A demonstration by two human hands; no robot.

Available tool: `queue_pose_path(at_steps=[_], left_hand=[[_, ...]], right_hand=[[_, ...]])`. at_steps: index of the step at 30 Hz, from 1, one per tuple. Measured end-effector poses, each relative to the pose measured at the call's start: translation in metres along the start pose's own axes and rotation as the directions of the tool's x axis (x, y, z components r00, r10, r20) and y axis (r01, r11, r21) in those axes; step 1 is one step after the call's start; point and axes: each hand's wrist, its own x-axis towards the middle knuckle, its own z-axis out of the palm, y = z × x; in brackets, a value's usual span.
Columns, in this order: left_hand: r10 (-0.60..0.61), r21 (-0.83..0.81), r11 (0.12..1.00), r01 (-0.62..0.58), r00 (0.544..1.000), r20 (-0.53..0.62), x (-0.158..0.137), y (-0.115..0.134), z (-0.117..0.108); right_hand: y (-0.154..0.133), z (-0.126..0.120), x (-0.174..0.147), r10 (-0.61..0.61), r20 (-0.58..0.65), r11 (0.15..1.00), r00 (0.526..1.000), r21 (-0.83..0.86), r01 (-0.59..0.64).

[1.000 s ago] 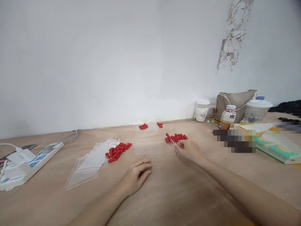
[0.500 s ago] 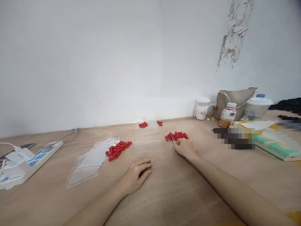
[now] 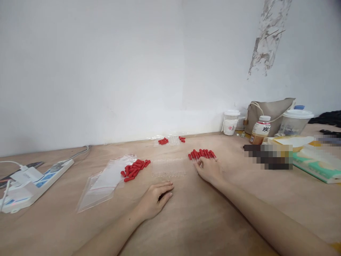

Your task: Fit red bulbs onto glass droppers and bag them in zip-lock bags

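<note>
My left hand [image 3: 156,200] rests on the brown tabletop, holding nothing, with the thumb apart from the fingers. To the right, my right hand [image 3: 210,170] is closed, thumb and forefinger pinched at the clear tube of a dropper in a row of droppers with red rubber bulbs [image 3: 201,153]. The hand covers most of their tubes. Between the hands, a row of thin clear glass tubes [image 3: 167,168] lies side by side. Loose red rubber bulbs [image 3: 135,169] are heaped left of the tubes, partly on clear zip bags [image 3: 102,185].
Against the wall lies a clear bag [image 3: 174,140] with more red bulbs [image 3: 163,141]. A white power strip [image 3: 39,185] is at left. At right stand a paper cup [image 3: 231,122], a drink bottle [image 3: 261,129], a grey bag [image 3: 269,110], a lidded plastic cup [image 3: 297,122] and a green-white packet [image 3: 317,163].
My right hand has shifted slightly at the droppers, its fingers lying nearer the tubes at the row's left end. The left hand stays in place; the view has moved slightly.
</note>
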Motion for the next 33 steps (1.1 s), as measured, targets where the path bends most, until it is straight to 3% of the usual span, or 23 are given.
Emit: queue_pose_path(at_steps=[3, 7, 12, 17, 19, 22, 24, 26, 28, 30, 33], left_hand=[[0.006, 0.005, 1.0, -0.006, 1.0, 0.001, 0.001, 0.0, 0.0], [0.017, 0.002, 1.0, -0.017, 1.0, 0.014, 0.0, 0.001, 0.0], [0.021, 0.005, 1.0, -0.021, 0.999, 0.025, -0.001, 0.002, -0.002], [0.027, 0.002, 1.0, -0.027, 0.999, 0.02, -0.002, 0.001, 0.0], [0.036, -0.005, 0.999, -0.036, 0.999, -0.012, -0.002, 0.003, 0.001], [-0.003, 0.04, 0.999, 0.01, 0.988, -0.154, 0.0, 0.001, -0.004], [-0.079, 0.147, 0.982, 0.122, 0.96, -0.27, 0.004, -0.006, -0.016], [-0.19, 0.295, 0.906, 0.305, 0.913, -0.36, 0.011, -0.019, -0.035], [-0.317, 0.381, 0.82, 0.427, 0.893, -0.318, 0.021, -0.038, -0.057], [-0.375, 0.398, 0.795, 0.459, 0.886, -0.272, 0.036, -0.059, -0.076], [-0.49, 0.409, 0.758, 0.507, 0.858, -0.155, 0.061, -0.088, -0.09]], right_hand=[[-0.021, 0.0, 0.0, -0.025, 0.114, 1.0, 0.993, -0.01, 0.026], [-0.044, 0.005, 0.016, 0.082, 0.288, 0.996, 0.954, -0.056, -0.068], [-0.054, 0.014, 0.039, 0.189, 0.372, 0.982, 0.909, -0.083, -0.17], [-0.057, 0.016, 0.044, 0.211, 0.406, 0.978, 0.889, -0.08, -0.195], [-0.059, 0.014, 0.043, 0.205, 0.401, 0.979, 0.893, -0.075, -0.191], [-0.059, 0.006, 0.038, 0.175, 0.375, 0.984, 0.91, -0.059, -0.165], [-0.056, -0.004, 0.03, 0.129, 0.355, 0.992, 0.926, -0.034, -0.125], [-0.047, -0.015, 0.018, 0.065, 0.341, 0.998, 0.938, 0.0, -0.069], [-0.033, -0.025, 0.004, -0.024, 0.306, 0.999, 0.952, 0.051, 0.009], [-0.017, -0.031, -0.011, -0.179, 0.185, 0.977, 0.966, 0.152, 0.152], [0.006, -0.032, -0.028, -0.27, 0.041, 0.941, 0.962, 0.221, 0.255]])
